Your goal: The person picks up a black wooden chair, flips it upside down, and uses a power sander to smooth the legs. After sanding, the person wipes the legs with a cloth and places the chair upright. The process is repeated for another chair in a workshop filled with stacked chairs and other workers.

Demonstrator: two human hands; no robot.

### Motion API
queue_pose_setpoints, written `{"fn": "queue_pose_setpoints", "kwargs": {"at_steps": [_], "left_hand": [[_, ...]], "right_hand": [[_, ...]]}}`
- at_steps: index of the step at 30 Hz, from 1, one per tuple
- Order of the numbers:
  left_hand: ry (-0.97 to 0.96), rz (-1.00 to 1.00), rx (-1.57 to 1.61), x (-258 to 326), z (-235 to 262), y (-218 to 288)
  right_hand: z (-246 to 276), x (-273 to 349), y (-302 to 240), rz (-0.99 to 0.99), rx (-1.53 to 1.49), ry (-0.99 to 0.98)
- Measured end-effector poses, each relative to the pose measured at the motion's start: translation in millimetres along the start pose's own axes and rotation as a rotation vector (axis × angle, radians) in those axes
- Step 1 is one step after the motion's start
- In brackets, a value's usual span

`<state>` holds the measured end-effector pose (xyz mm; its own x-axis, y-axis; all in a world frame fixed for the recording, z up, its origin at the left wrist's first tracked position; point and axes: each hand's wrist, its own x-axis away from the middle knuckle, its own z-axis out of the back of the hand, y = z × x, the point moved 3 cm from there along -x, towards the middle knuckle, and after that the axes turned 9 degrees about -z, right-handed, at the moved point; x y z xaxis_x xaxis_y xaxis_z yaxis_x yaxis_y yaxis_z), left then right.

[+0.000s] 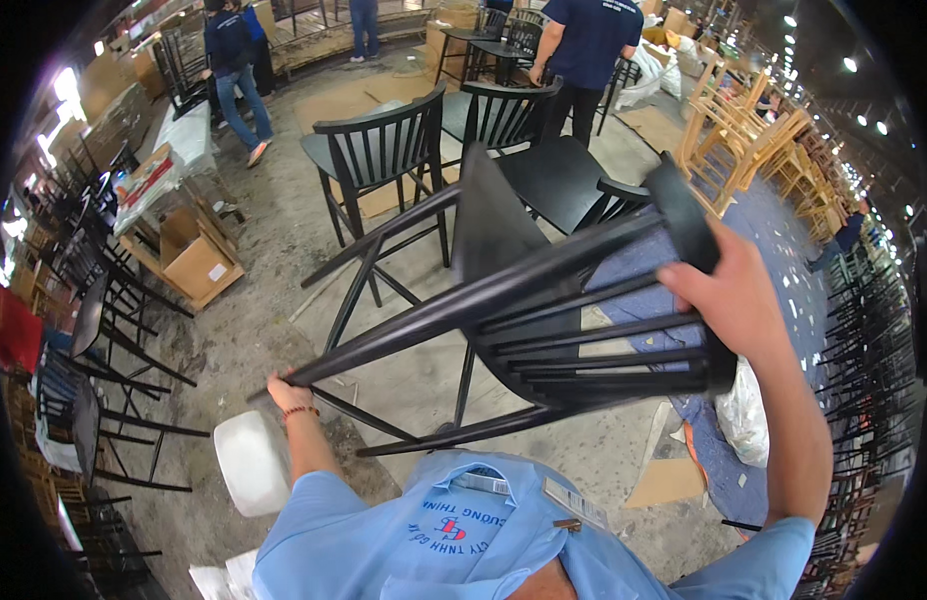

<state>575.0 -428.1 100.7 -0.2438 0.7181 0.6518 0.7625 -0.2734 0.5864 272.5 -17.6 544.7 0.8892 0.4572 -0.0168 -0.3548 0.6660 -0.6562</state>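
A black wooden chair with a spindle back (434,318) is held sideways across my front, its legs toward the left and its backrest toward the right. My left hand (287,392) is wrapped round the end of one leg, with a beaded bracelet on the wrist. On the right, my right hand (729,300) grips the curved top rail of the backrest, thumb on the near side. Beyond the held chair stand a black chair (379,140) and another black chair (504,115), both upright on the floor.
Left of me are a white block-like container (252,462), a cardboard box (196,255) and rows of black chairs (114,310). A person in a dark shirt (592,40) stands beyond the chairs. Bare wooden chair frames (739,130) are piled far right, near blue sheeting (784,255).
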Motion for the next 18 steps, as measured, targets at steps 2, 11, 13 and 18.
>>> {"fn": "queue_pose_setpoints", "kwargs": {"at_steps": [2, 11, 13, 18], "left_hand": [[-0.109, 0.034, -0.090, -13, 11, -27], [-0.269, 0.601, -0.135, 41, -15, -196], [-0.334, 0.626, -0.217, 72, -36, -219], [-0.324, 0.792, -0.100, 115, -61, -246]], "right_hand": [[-28, -37, -32, 0.252, 0.139, -0.012], [-213, -86, -66, 0.527, 0.524, -0.360], [-251, -92, -44, 0.645, 0.482, -0.349], [-299, -118, -4, 0.757, 0.516, -0.365]]}}
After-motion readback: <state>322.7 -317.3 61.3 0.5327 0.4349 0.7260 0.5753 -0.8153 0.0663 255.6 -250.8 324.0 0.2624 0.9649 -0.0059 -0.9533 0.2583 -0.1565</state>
